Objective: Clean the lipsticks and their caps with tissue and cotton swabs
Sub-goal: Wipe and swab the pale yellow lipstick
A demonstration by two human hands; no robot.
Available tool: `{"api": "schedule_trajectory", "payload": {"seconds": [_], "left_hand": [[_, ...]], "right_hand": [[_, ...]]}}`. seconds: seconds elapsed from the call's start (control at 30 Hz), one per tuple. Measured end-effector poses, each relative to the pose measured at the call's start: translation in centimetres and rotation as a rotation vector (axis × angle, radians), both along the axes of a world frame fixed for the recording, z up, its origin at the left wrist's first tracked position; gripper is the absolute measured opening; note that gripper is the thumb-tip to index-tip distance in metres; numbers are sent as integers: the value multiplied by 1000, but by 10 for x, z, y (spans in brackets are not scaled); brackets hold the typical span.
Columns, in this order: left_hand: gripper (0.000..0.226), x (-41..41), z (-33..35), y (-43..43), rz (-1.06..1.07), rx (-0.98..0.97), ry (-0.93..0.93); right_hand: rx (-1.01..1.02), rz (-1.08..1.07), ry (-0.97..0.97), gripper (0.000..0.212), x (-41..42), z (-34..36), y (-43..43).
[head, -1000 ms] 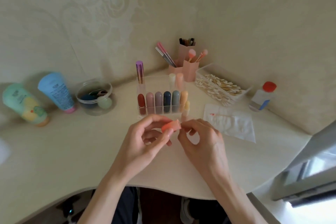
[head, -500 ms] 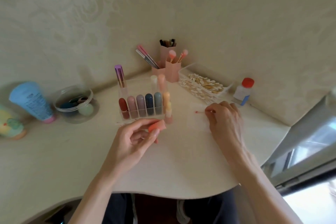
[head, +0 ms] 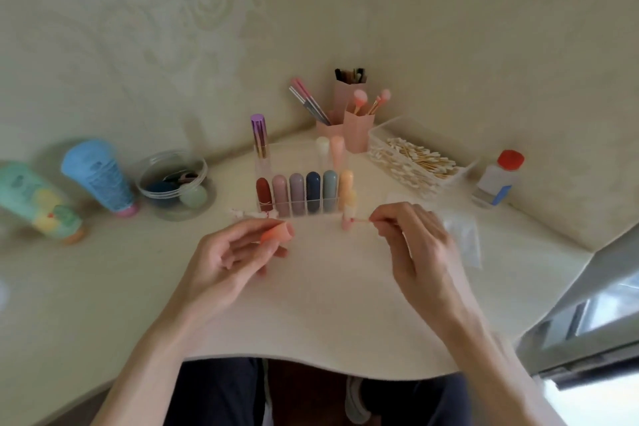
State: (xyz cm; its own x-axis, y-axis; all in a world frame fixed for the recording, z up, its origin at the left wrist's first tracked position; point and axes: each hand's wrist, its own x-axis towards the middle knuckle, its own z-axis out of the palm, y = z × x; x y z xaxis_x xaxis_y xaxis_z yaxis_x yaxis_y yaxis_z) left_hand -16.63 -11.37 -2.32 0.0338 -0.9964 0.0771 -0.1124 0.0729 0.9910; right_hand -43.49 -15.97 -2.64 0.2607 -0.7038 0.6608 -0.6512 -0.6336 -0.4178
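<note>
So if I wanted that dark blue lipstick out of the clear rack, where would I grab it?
Probably by the rounded top of the dark blue lipstick, from straight above. It stands upright in the clear rack, with other lipsticks close on both sides, so pinch front and back.

I see a cream table (head: 328, 304) with a wavy front edge, tucked into a corner. On its left sit a green tube (head: 38, 201) and a blue tube (head: 98, 178), beside a clear round tub (head: 173, 214). In the middle stands a clear organiser (head: 297, 208) holding a row of lipsticks (head: 313, 190). A few used swabs (head: 252, 213) lie just before its left end, and a single pink lipstick (head: 346, 221) stands by its right end. Behind are pink brush holders (head: 358, 130). To the right I make out a tray (head: 375, 139) of cotton swabs (head: 415, 159), a red-capped bottle (head: 496, 183) and a tissue (head: 463, 235).
</note>
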Motion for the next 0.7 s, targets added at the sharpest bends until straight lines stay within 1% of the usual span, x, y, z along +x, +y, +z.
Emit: {"api": "schedule_trajectory", "payload": {"seconds": [0.1, 0.17, 0.23, 0.37, 0.5, 0.6, 0.7], "left_hand": [[20, 12, 6, 8, 16, 28, -24], [19, 22, 7, 12, 23, 24, -39], [19, 27, 5, 14, 44, 26, -29], [20, 30, 1, 13, 66, 14, 28], [21, 33, -3, 13, 34, -7, -1], [21, 34, -5, 13, 23, -17, -25], [21, 34, -6, 13, 39, -16, -12]], "right_hand": [[21, 127, 39, 13, 30, 6, 5], [59, 187, 53, 9, 49, 8, 4], [81, 225, 55, 10, 65, 7, 2], [78, 222, 71, 11, 87, 1, -1], [82, 216, 88, 6, 93, -7, 0], [51, 201, 60, 9, 93, -10, 0], [20, 179, 12, 12, 91, -10, -1]]}}
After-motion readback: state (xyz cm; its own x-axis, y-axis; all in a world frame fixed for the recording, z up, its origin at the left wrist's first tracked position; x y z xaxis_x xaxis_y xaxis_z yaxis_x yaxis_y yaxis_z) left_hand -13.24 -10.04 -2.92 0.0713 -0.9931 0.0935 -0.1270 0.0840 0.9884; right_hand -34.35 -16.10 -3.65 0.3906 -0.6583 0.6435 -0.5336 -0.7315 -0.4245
